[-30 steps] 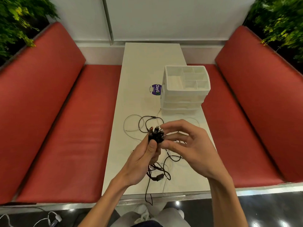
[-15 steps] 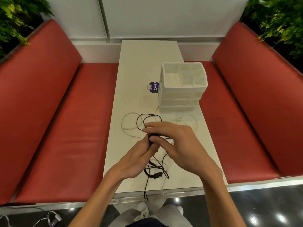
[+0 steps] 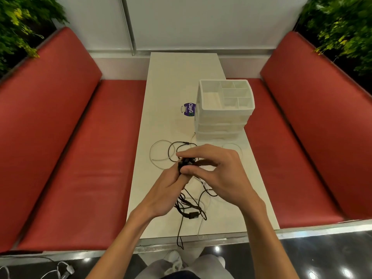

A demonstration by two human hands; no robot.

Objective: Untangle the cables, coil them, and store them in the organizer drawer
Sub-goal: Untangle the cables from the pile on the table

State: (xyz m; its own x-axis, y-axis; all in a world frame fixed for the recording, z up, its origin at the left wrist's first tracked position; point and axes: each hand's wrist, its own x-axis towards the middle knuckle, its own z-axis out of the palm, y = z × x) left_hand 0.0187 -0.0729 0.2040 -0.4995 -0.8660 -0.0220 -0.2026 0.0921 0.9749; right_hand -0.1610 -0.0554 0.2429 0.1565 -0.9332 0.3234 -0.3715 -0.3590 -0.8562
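A small black cable coil (image 3: 186,162) is pinched between both hands above the middle of the white table (image 3: 177,81). My left hand (image 3: 167,190) grips it from below, and my right hand (image 3: 217,170) closes over it from above. Loose black cable (image 3: 191,210) trails down from the coil and over the near table edge. A white cable (image 3: 159,154) loops on the table to the left, tangled with another black loop (image 3: 177,146). The white organizer (image 3: 223,109), with its drawers shut, stands behind the hands at the right.
A purple round sticker (image 3: 189,109) lies left of the organizer. Red bench seats (image 3: 76,137) flank the table on both sides. More white cable (image 3: 60,270) lies on the dark floor at the lower left. Plants fill both upper corners.
My right hand has come down over the coil, fingers closing around it, and both hands have lowered slightly toward the table. The cables on the table lie as before.
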